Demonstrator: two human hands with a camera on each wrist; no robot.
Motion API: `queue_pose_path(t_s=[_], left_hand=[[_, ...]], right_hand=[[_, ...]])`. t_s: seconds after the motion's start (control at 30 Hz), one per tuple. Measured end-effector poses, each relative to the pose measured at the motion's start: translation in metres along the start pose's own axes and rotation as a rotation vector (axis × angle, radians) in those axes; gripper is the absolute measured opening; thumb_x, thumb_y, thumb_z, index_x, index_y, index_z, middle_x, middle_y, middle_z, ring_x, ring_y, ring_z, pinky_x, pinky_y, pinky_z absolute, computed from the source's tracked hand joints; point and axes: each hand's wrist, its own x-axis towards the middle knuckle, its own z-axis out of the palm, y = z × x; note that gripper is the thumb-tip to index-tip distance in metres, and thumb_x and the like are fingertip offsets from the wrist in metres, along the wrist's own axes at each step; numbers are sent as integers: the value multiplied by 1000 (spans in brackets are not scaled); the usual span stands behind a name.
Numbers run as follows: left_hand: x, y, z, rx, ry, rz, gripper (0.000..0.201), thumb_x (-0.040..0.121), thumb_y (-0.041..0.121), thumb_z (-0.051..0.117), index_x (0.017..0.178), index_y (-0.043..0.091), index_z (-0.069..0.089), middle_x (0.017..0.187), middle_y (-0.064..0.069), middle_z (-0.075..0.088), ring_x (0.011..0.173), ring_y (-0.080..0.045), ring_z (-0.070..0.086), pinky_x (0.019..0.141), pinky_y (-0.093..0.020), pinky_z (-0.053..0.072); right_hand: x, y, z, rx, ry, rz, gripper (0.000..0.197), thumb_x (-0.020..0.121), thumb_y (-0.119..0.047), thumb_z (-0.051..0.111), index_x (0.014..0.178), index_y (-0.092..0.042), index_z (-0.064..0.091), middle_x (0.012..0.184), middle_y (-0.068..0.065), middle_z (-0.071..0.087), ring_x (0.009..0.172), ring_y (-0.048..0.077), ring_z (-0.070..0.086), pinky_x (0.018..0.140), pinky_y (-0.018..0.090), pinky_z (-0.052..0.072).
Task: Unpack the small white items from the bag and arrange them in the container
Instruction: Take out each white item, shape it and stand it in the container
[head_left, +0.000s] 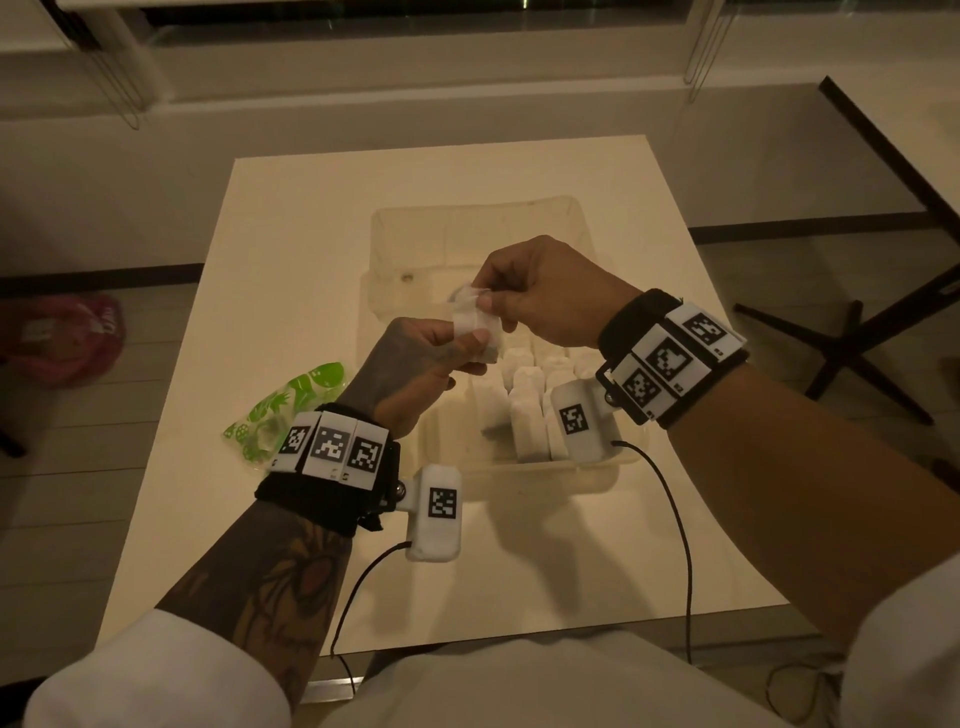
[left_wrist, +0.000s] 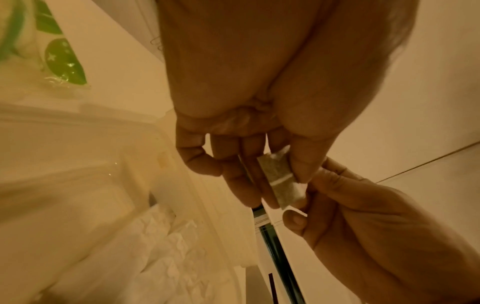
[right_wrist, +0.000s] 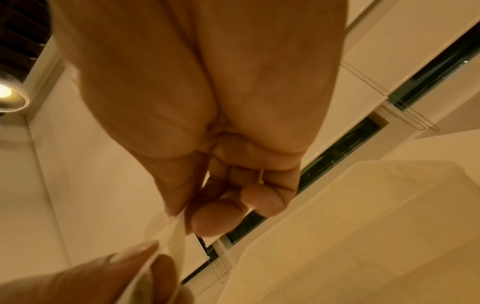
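Observation:
A small white sachet (head_left: 474, 323) is held in the air over the clear plastic container (head_left: 540, 470). My left hand (head_left: 426, 358) pinches its lower end between thumb and fingers, and my right hand (head_left: 524, 296) pinches its upper end. In the left wrist view the sachet (left_wrist: 279, 181) shows greyish filling and sits between my left hand's thumb and fingers, with my right hand (left_wrist: 345, 207) gripping its far end. The right wrist view shows the sachet (right_wrist: 171, 230) edge-on below my right hand's fingertips. Several white sachets (head_left: 524, 410) stand upright in rows inside the container. The green-printed clear bag (head_left: 283, 410) lies flat left of it.
The container sits on a white table (head_left: 311, 218), with its open lid (head_left: 478, 244) hinged back on the far side. A pink bag (head_left: 62, 338) lies on the floor at left. A dark table leg base (head_left: 857, 338) stands at right. Cables hang from both wrist cameras.

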Motion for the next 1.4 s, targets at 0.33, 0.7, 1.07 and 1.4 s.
queue_pose_path(t_s=[0.33,0.7,1.07,1.4], left_hand=[[-5,1,4,-96,7,-10,24,92,29,61,100,8,72,94,-3,76,86,-14,71,72,-30,45],[-3,-4,14,-153,159,10,15,84,20,73,94,9,70,78,-6,74,70,-12,69,63,-26,50],[-9,-13,5,-163,66,-45,22,92,28,62,100,10,71,92,-3,76,81,-13,71,70,-28,48],[-12,-17,3,-255,194,-64,15,81,20,75,86,10,65,85,-12,75,71,-16,70,62,-29,47]], right_hand=[[5,-2,5,-40,4,7,13,97,-24,56,89,-19,66,73,-7,63,62,6,59,61,19,47],[9,-4,10,-76,69,29,14,98,-23,55,88,-19,64,69,-10,57,61,4,53,56,16,39],[4,-4,8,-67,-17,12,12,97,-23,57,90,-20,66,65,-12,59,55,0,53,56,13,41],[8,-4,12,-75,-22,17,9,94,-21,62,89,-18,69,65,-8,63,55,3,56,61,19,49]])
